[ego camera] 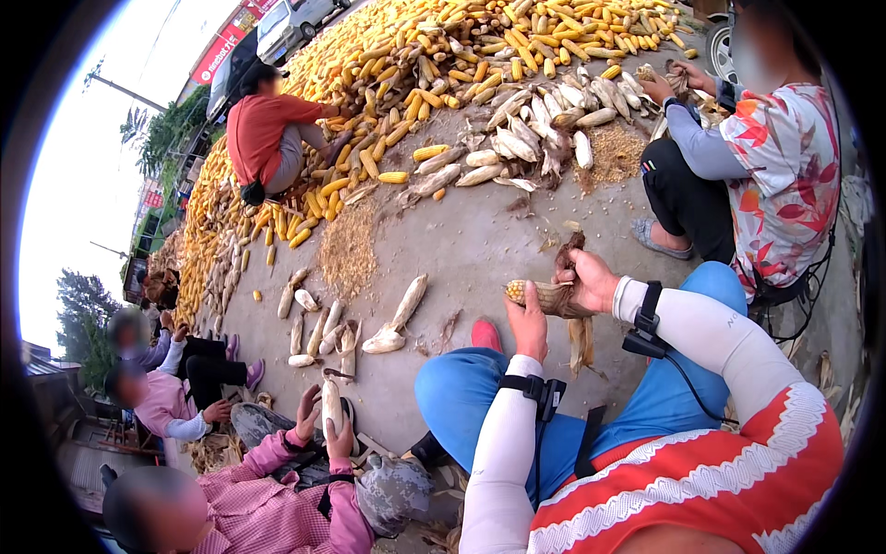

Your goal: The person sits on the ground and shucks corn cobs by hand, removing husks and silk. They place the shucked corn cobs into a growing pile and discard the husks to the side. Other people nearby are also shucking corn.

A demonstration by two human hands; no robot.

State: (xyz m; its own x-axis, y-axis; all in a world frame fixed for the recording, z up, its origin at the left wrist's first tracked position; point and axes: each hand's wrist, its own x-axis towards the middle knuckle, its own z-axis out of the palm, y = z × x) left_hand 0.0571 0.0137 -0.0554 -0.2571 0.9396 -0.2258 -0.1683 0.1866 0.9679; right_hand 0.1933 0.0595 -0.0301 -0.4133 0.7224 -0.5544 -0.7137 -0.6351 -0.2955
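Observation:
My left hand (pixel 528 322) holds an ear of corn (pixel 549 296) near its tip, where yellow kernels show. Around the ear's other end, my right hand (pixel 590 282) is closed on the dry husk and brown silk. Loose husk leaves (pixel 580 346) hang below the ear. The ear lies roughly level above the concrete ground, in front of my knees. How much husk still covers the ear under my fingers cannot be fully seen.
Several unhusked ears (pixel 408 301) lie on the concrete left of my knees. A large heap of husked corn (pixel 387 48) rises ahead, with a husk-covered pile (pixel 519 135) nearer. Co-workers sit at left and right; one person (pixel 259 138) squats by the heap. Cables run from my wrist straps.

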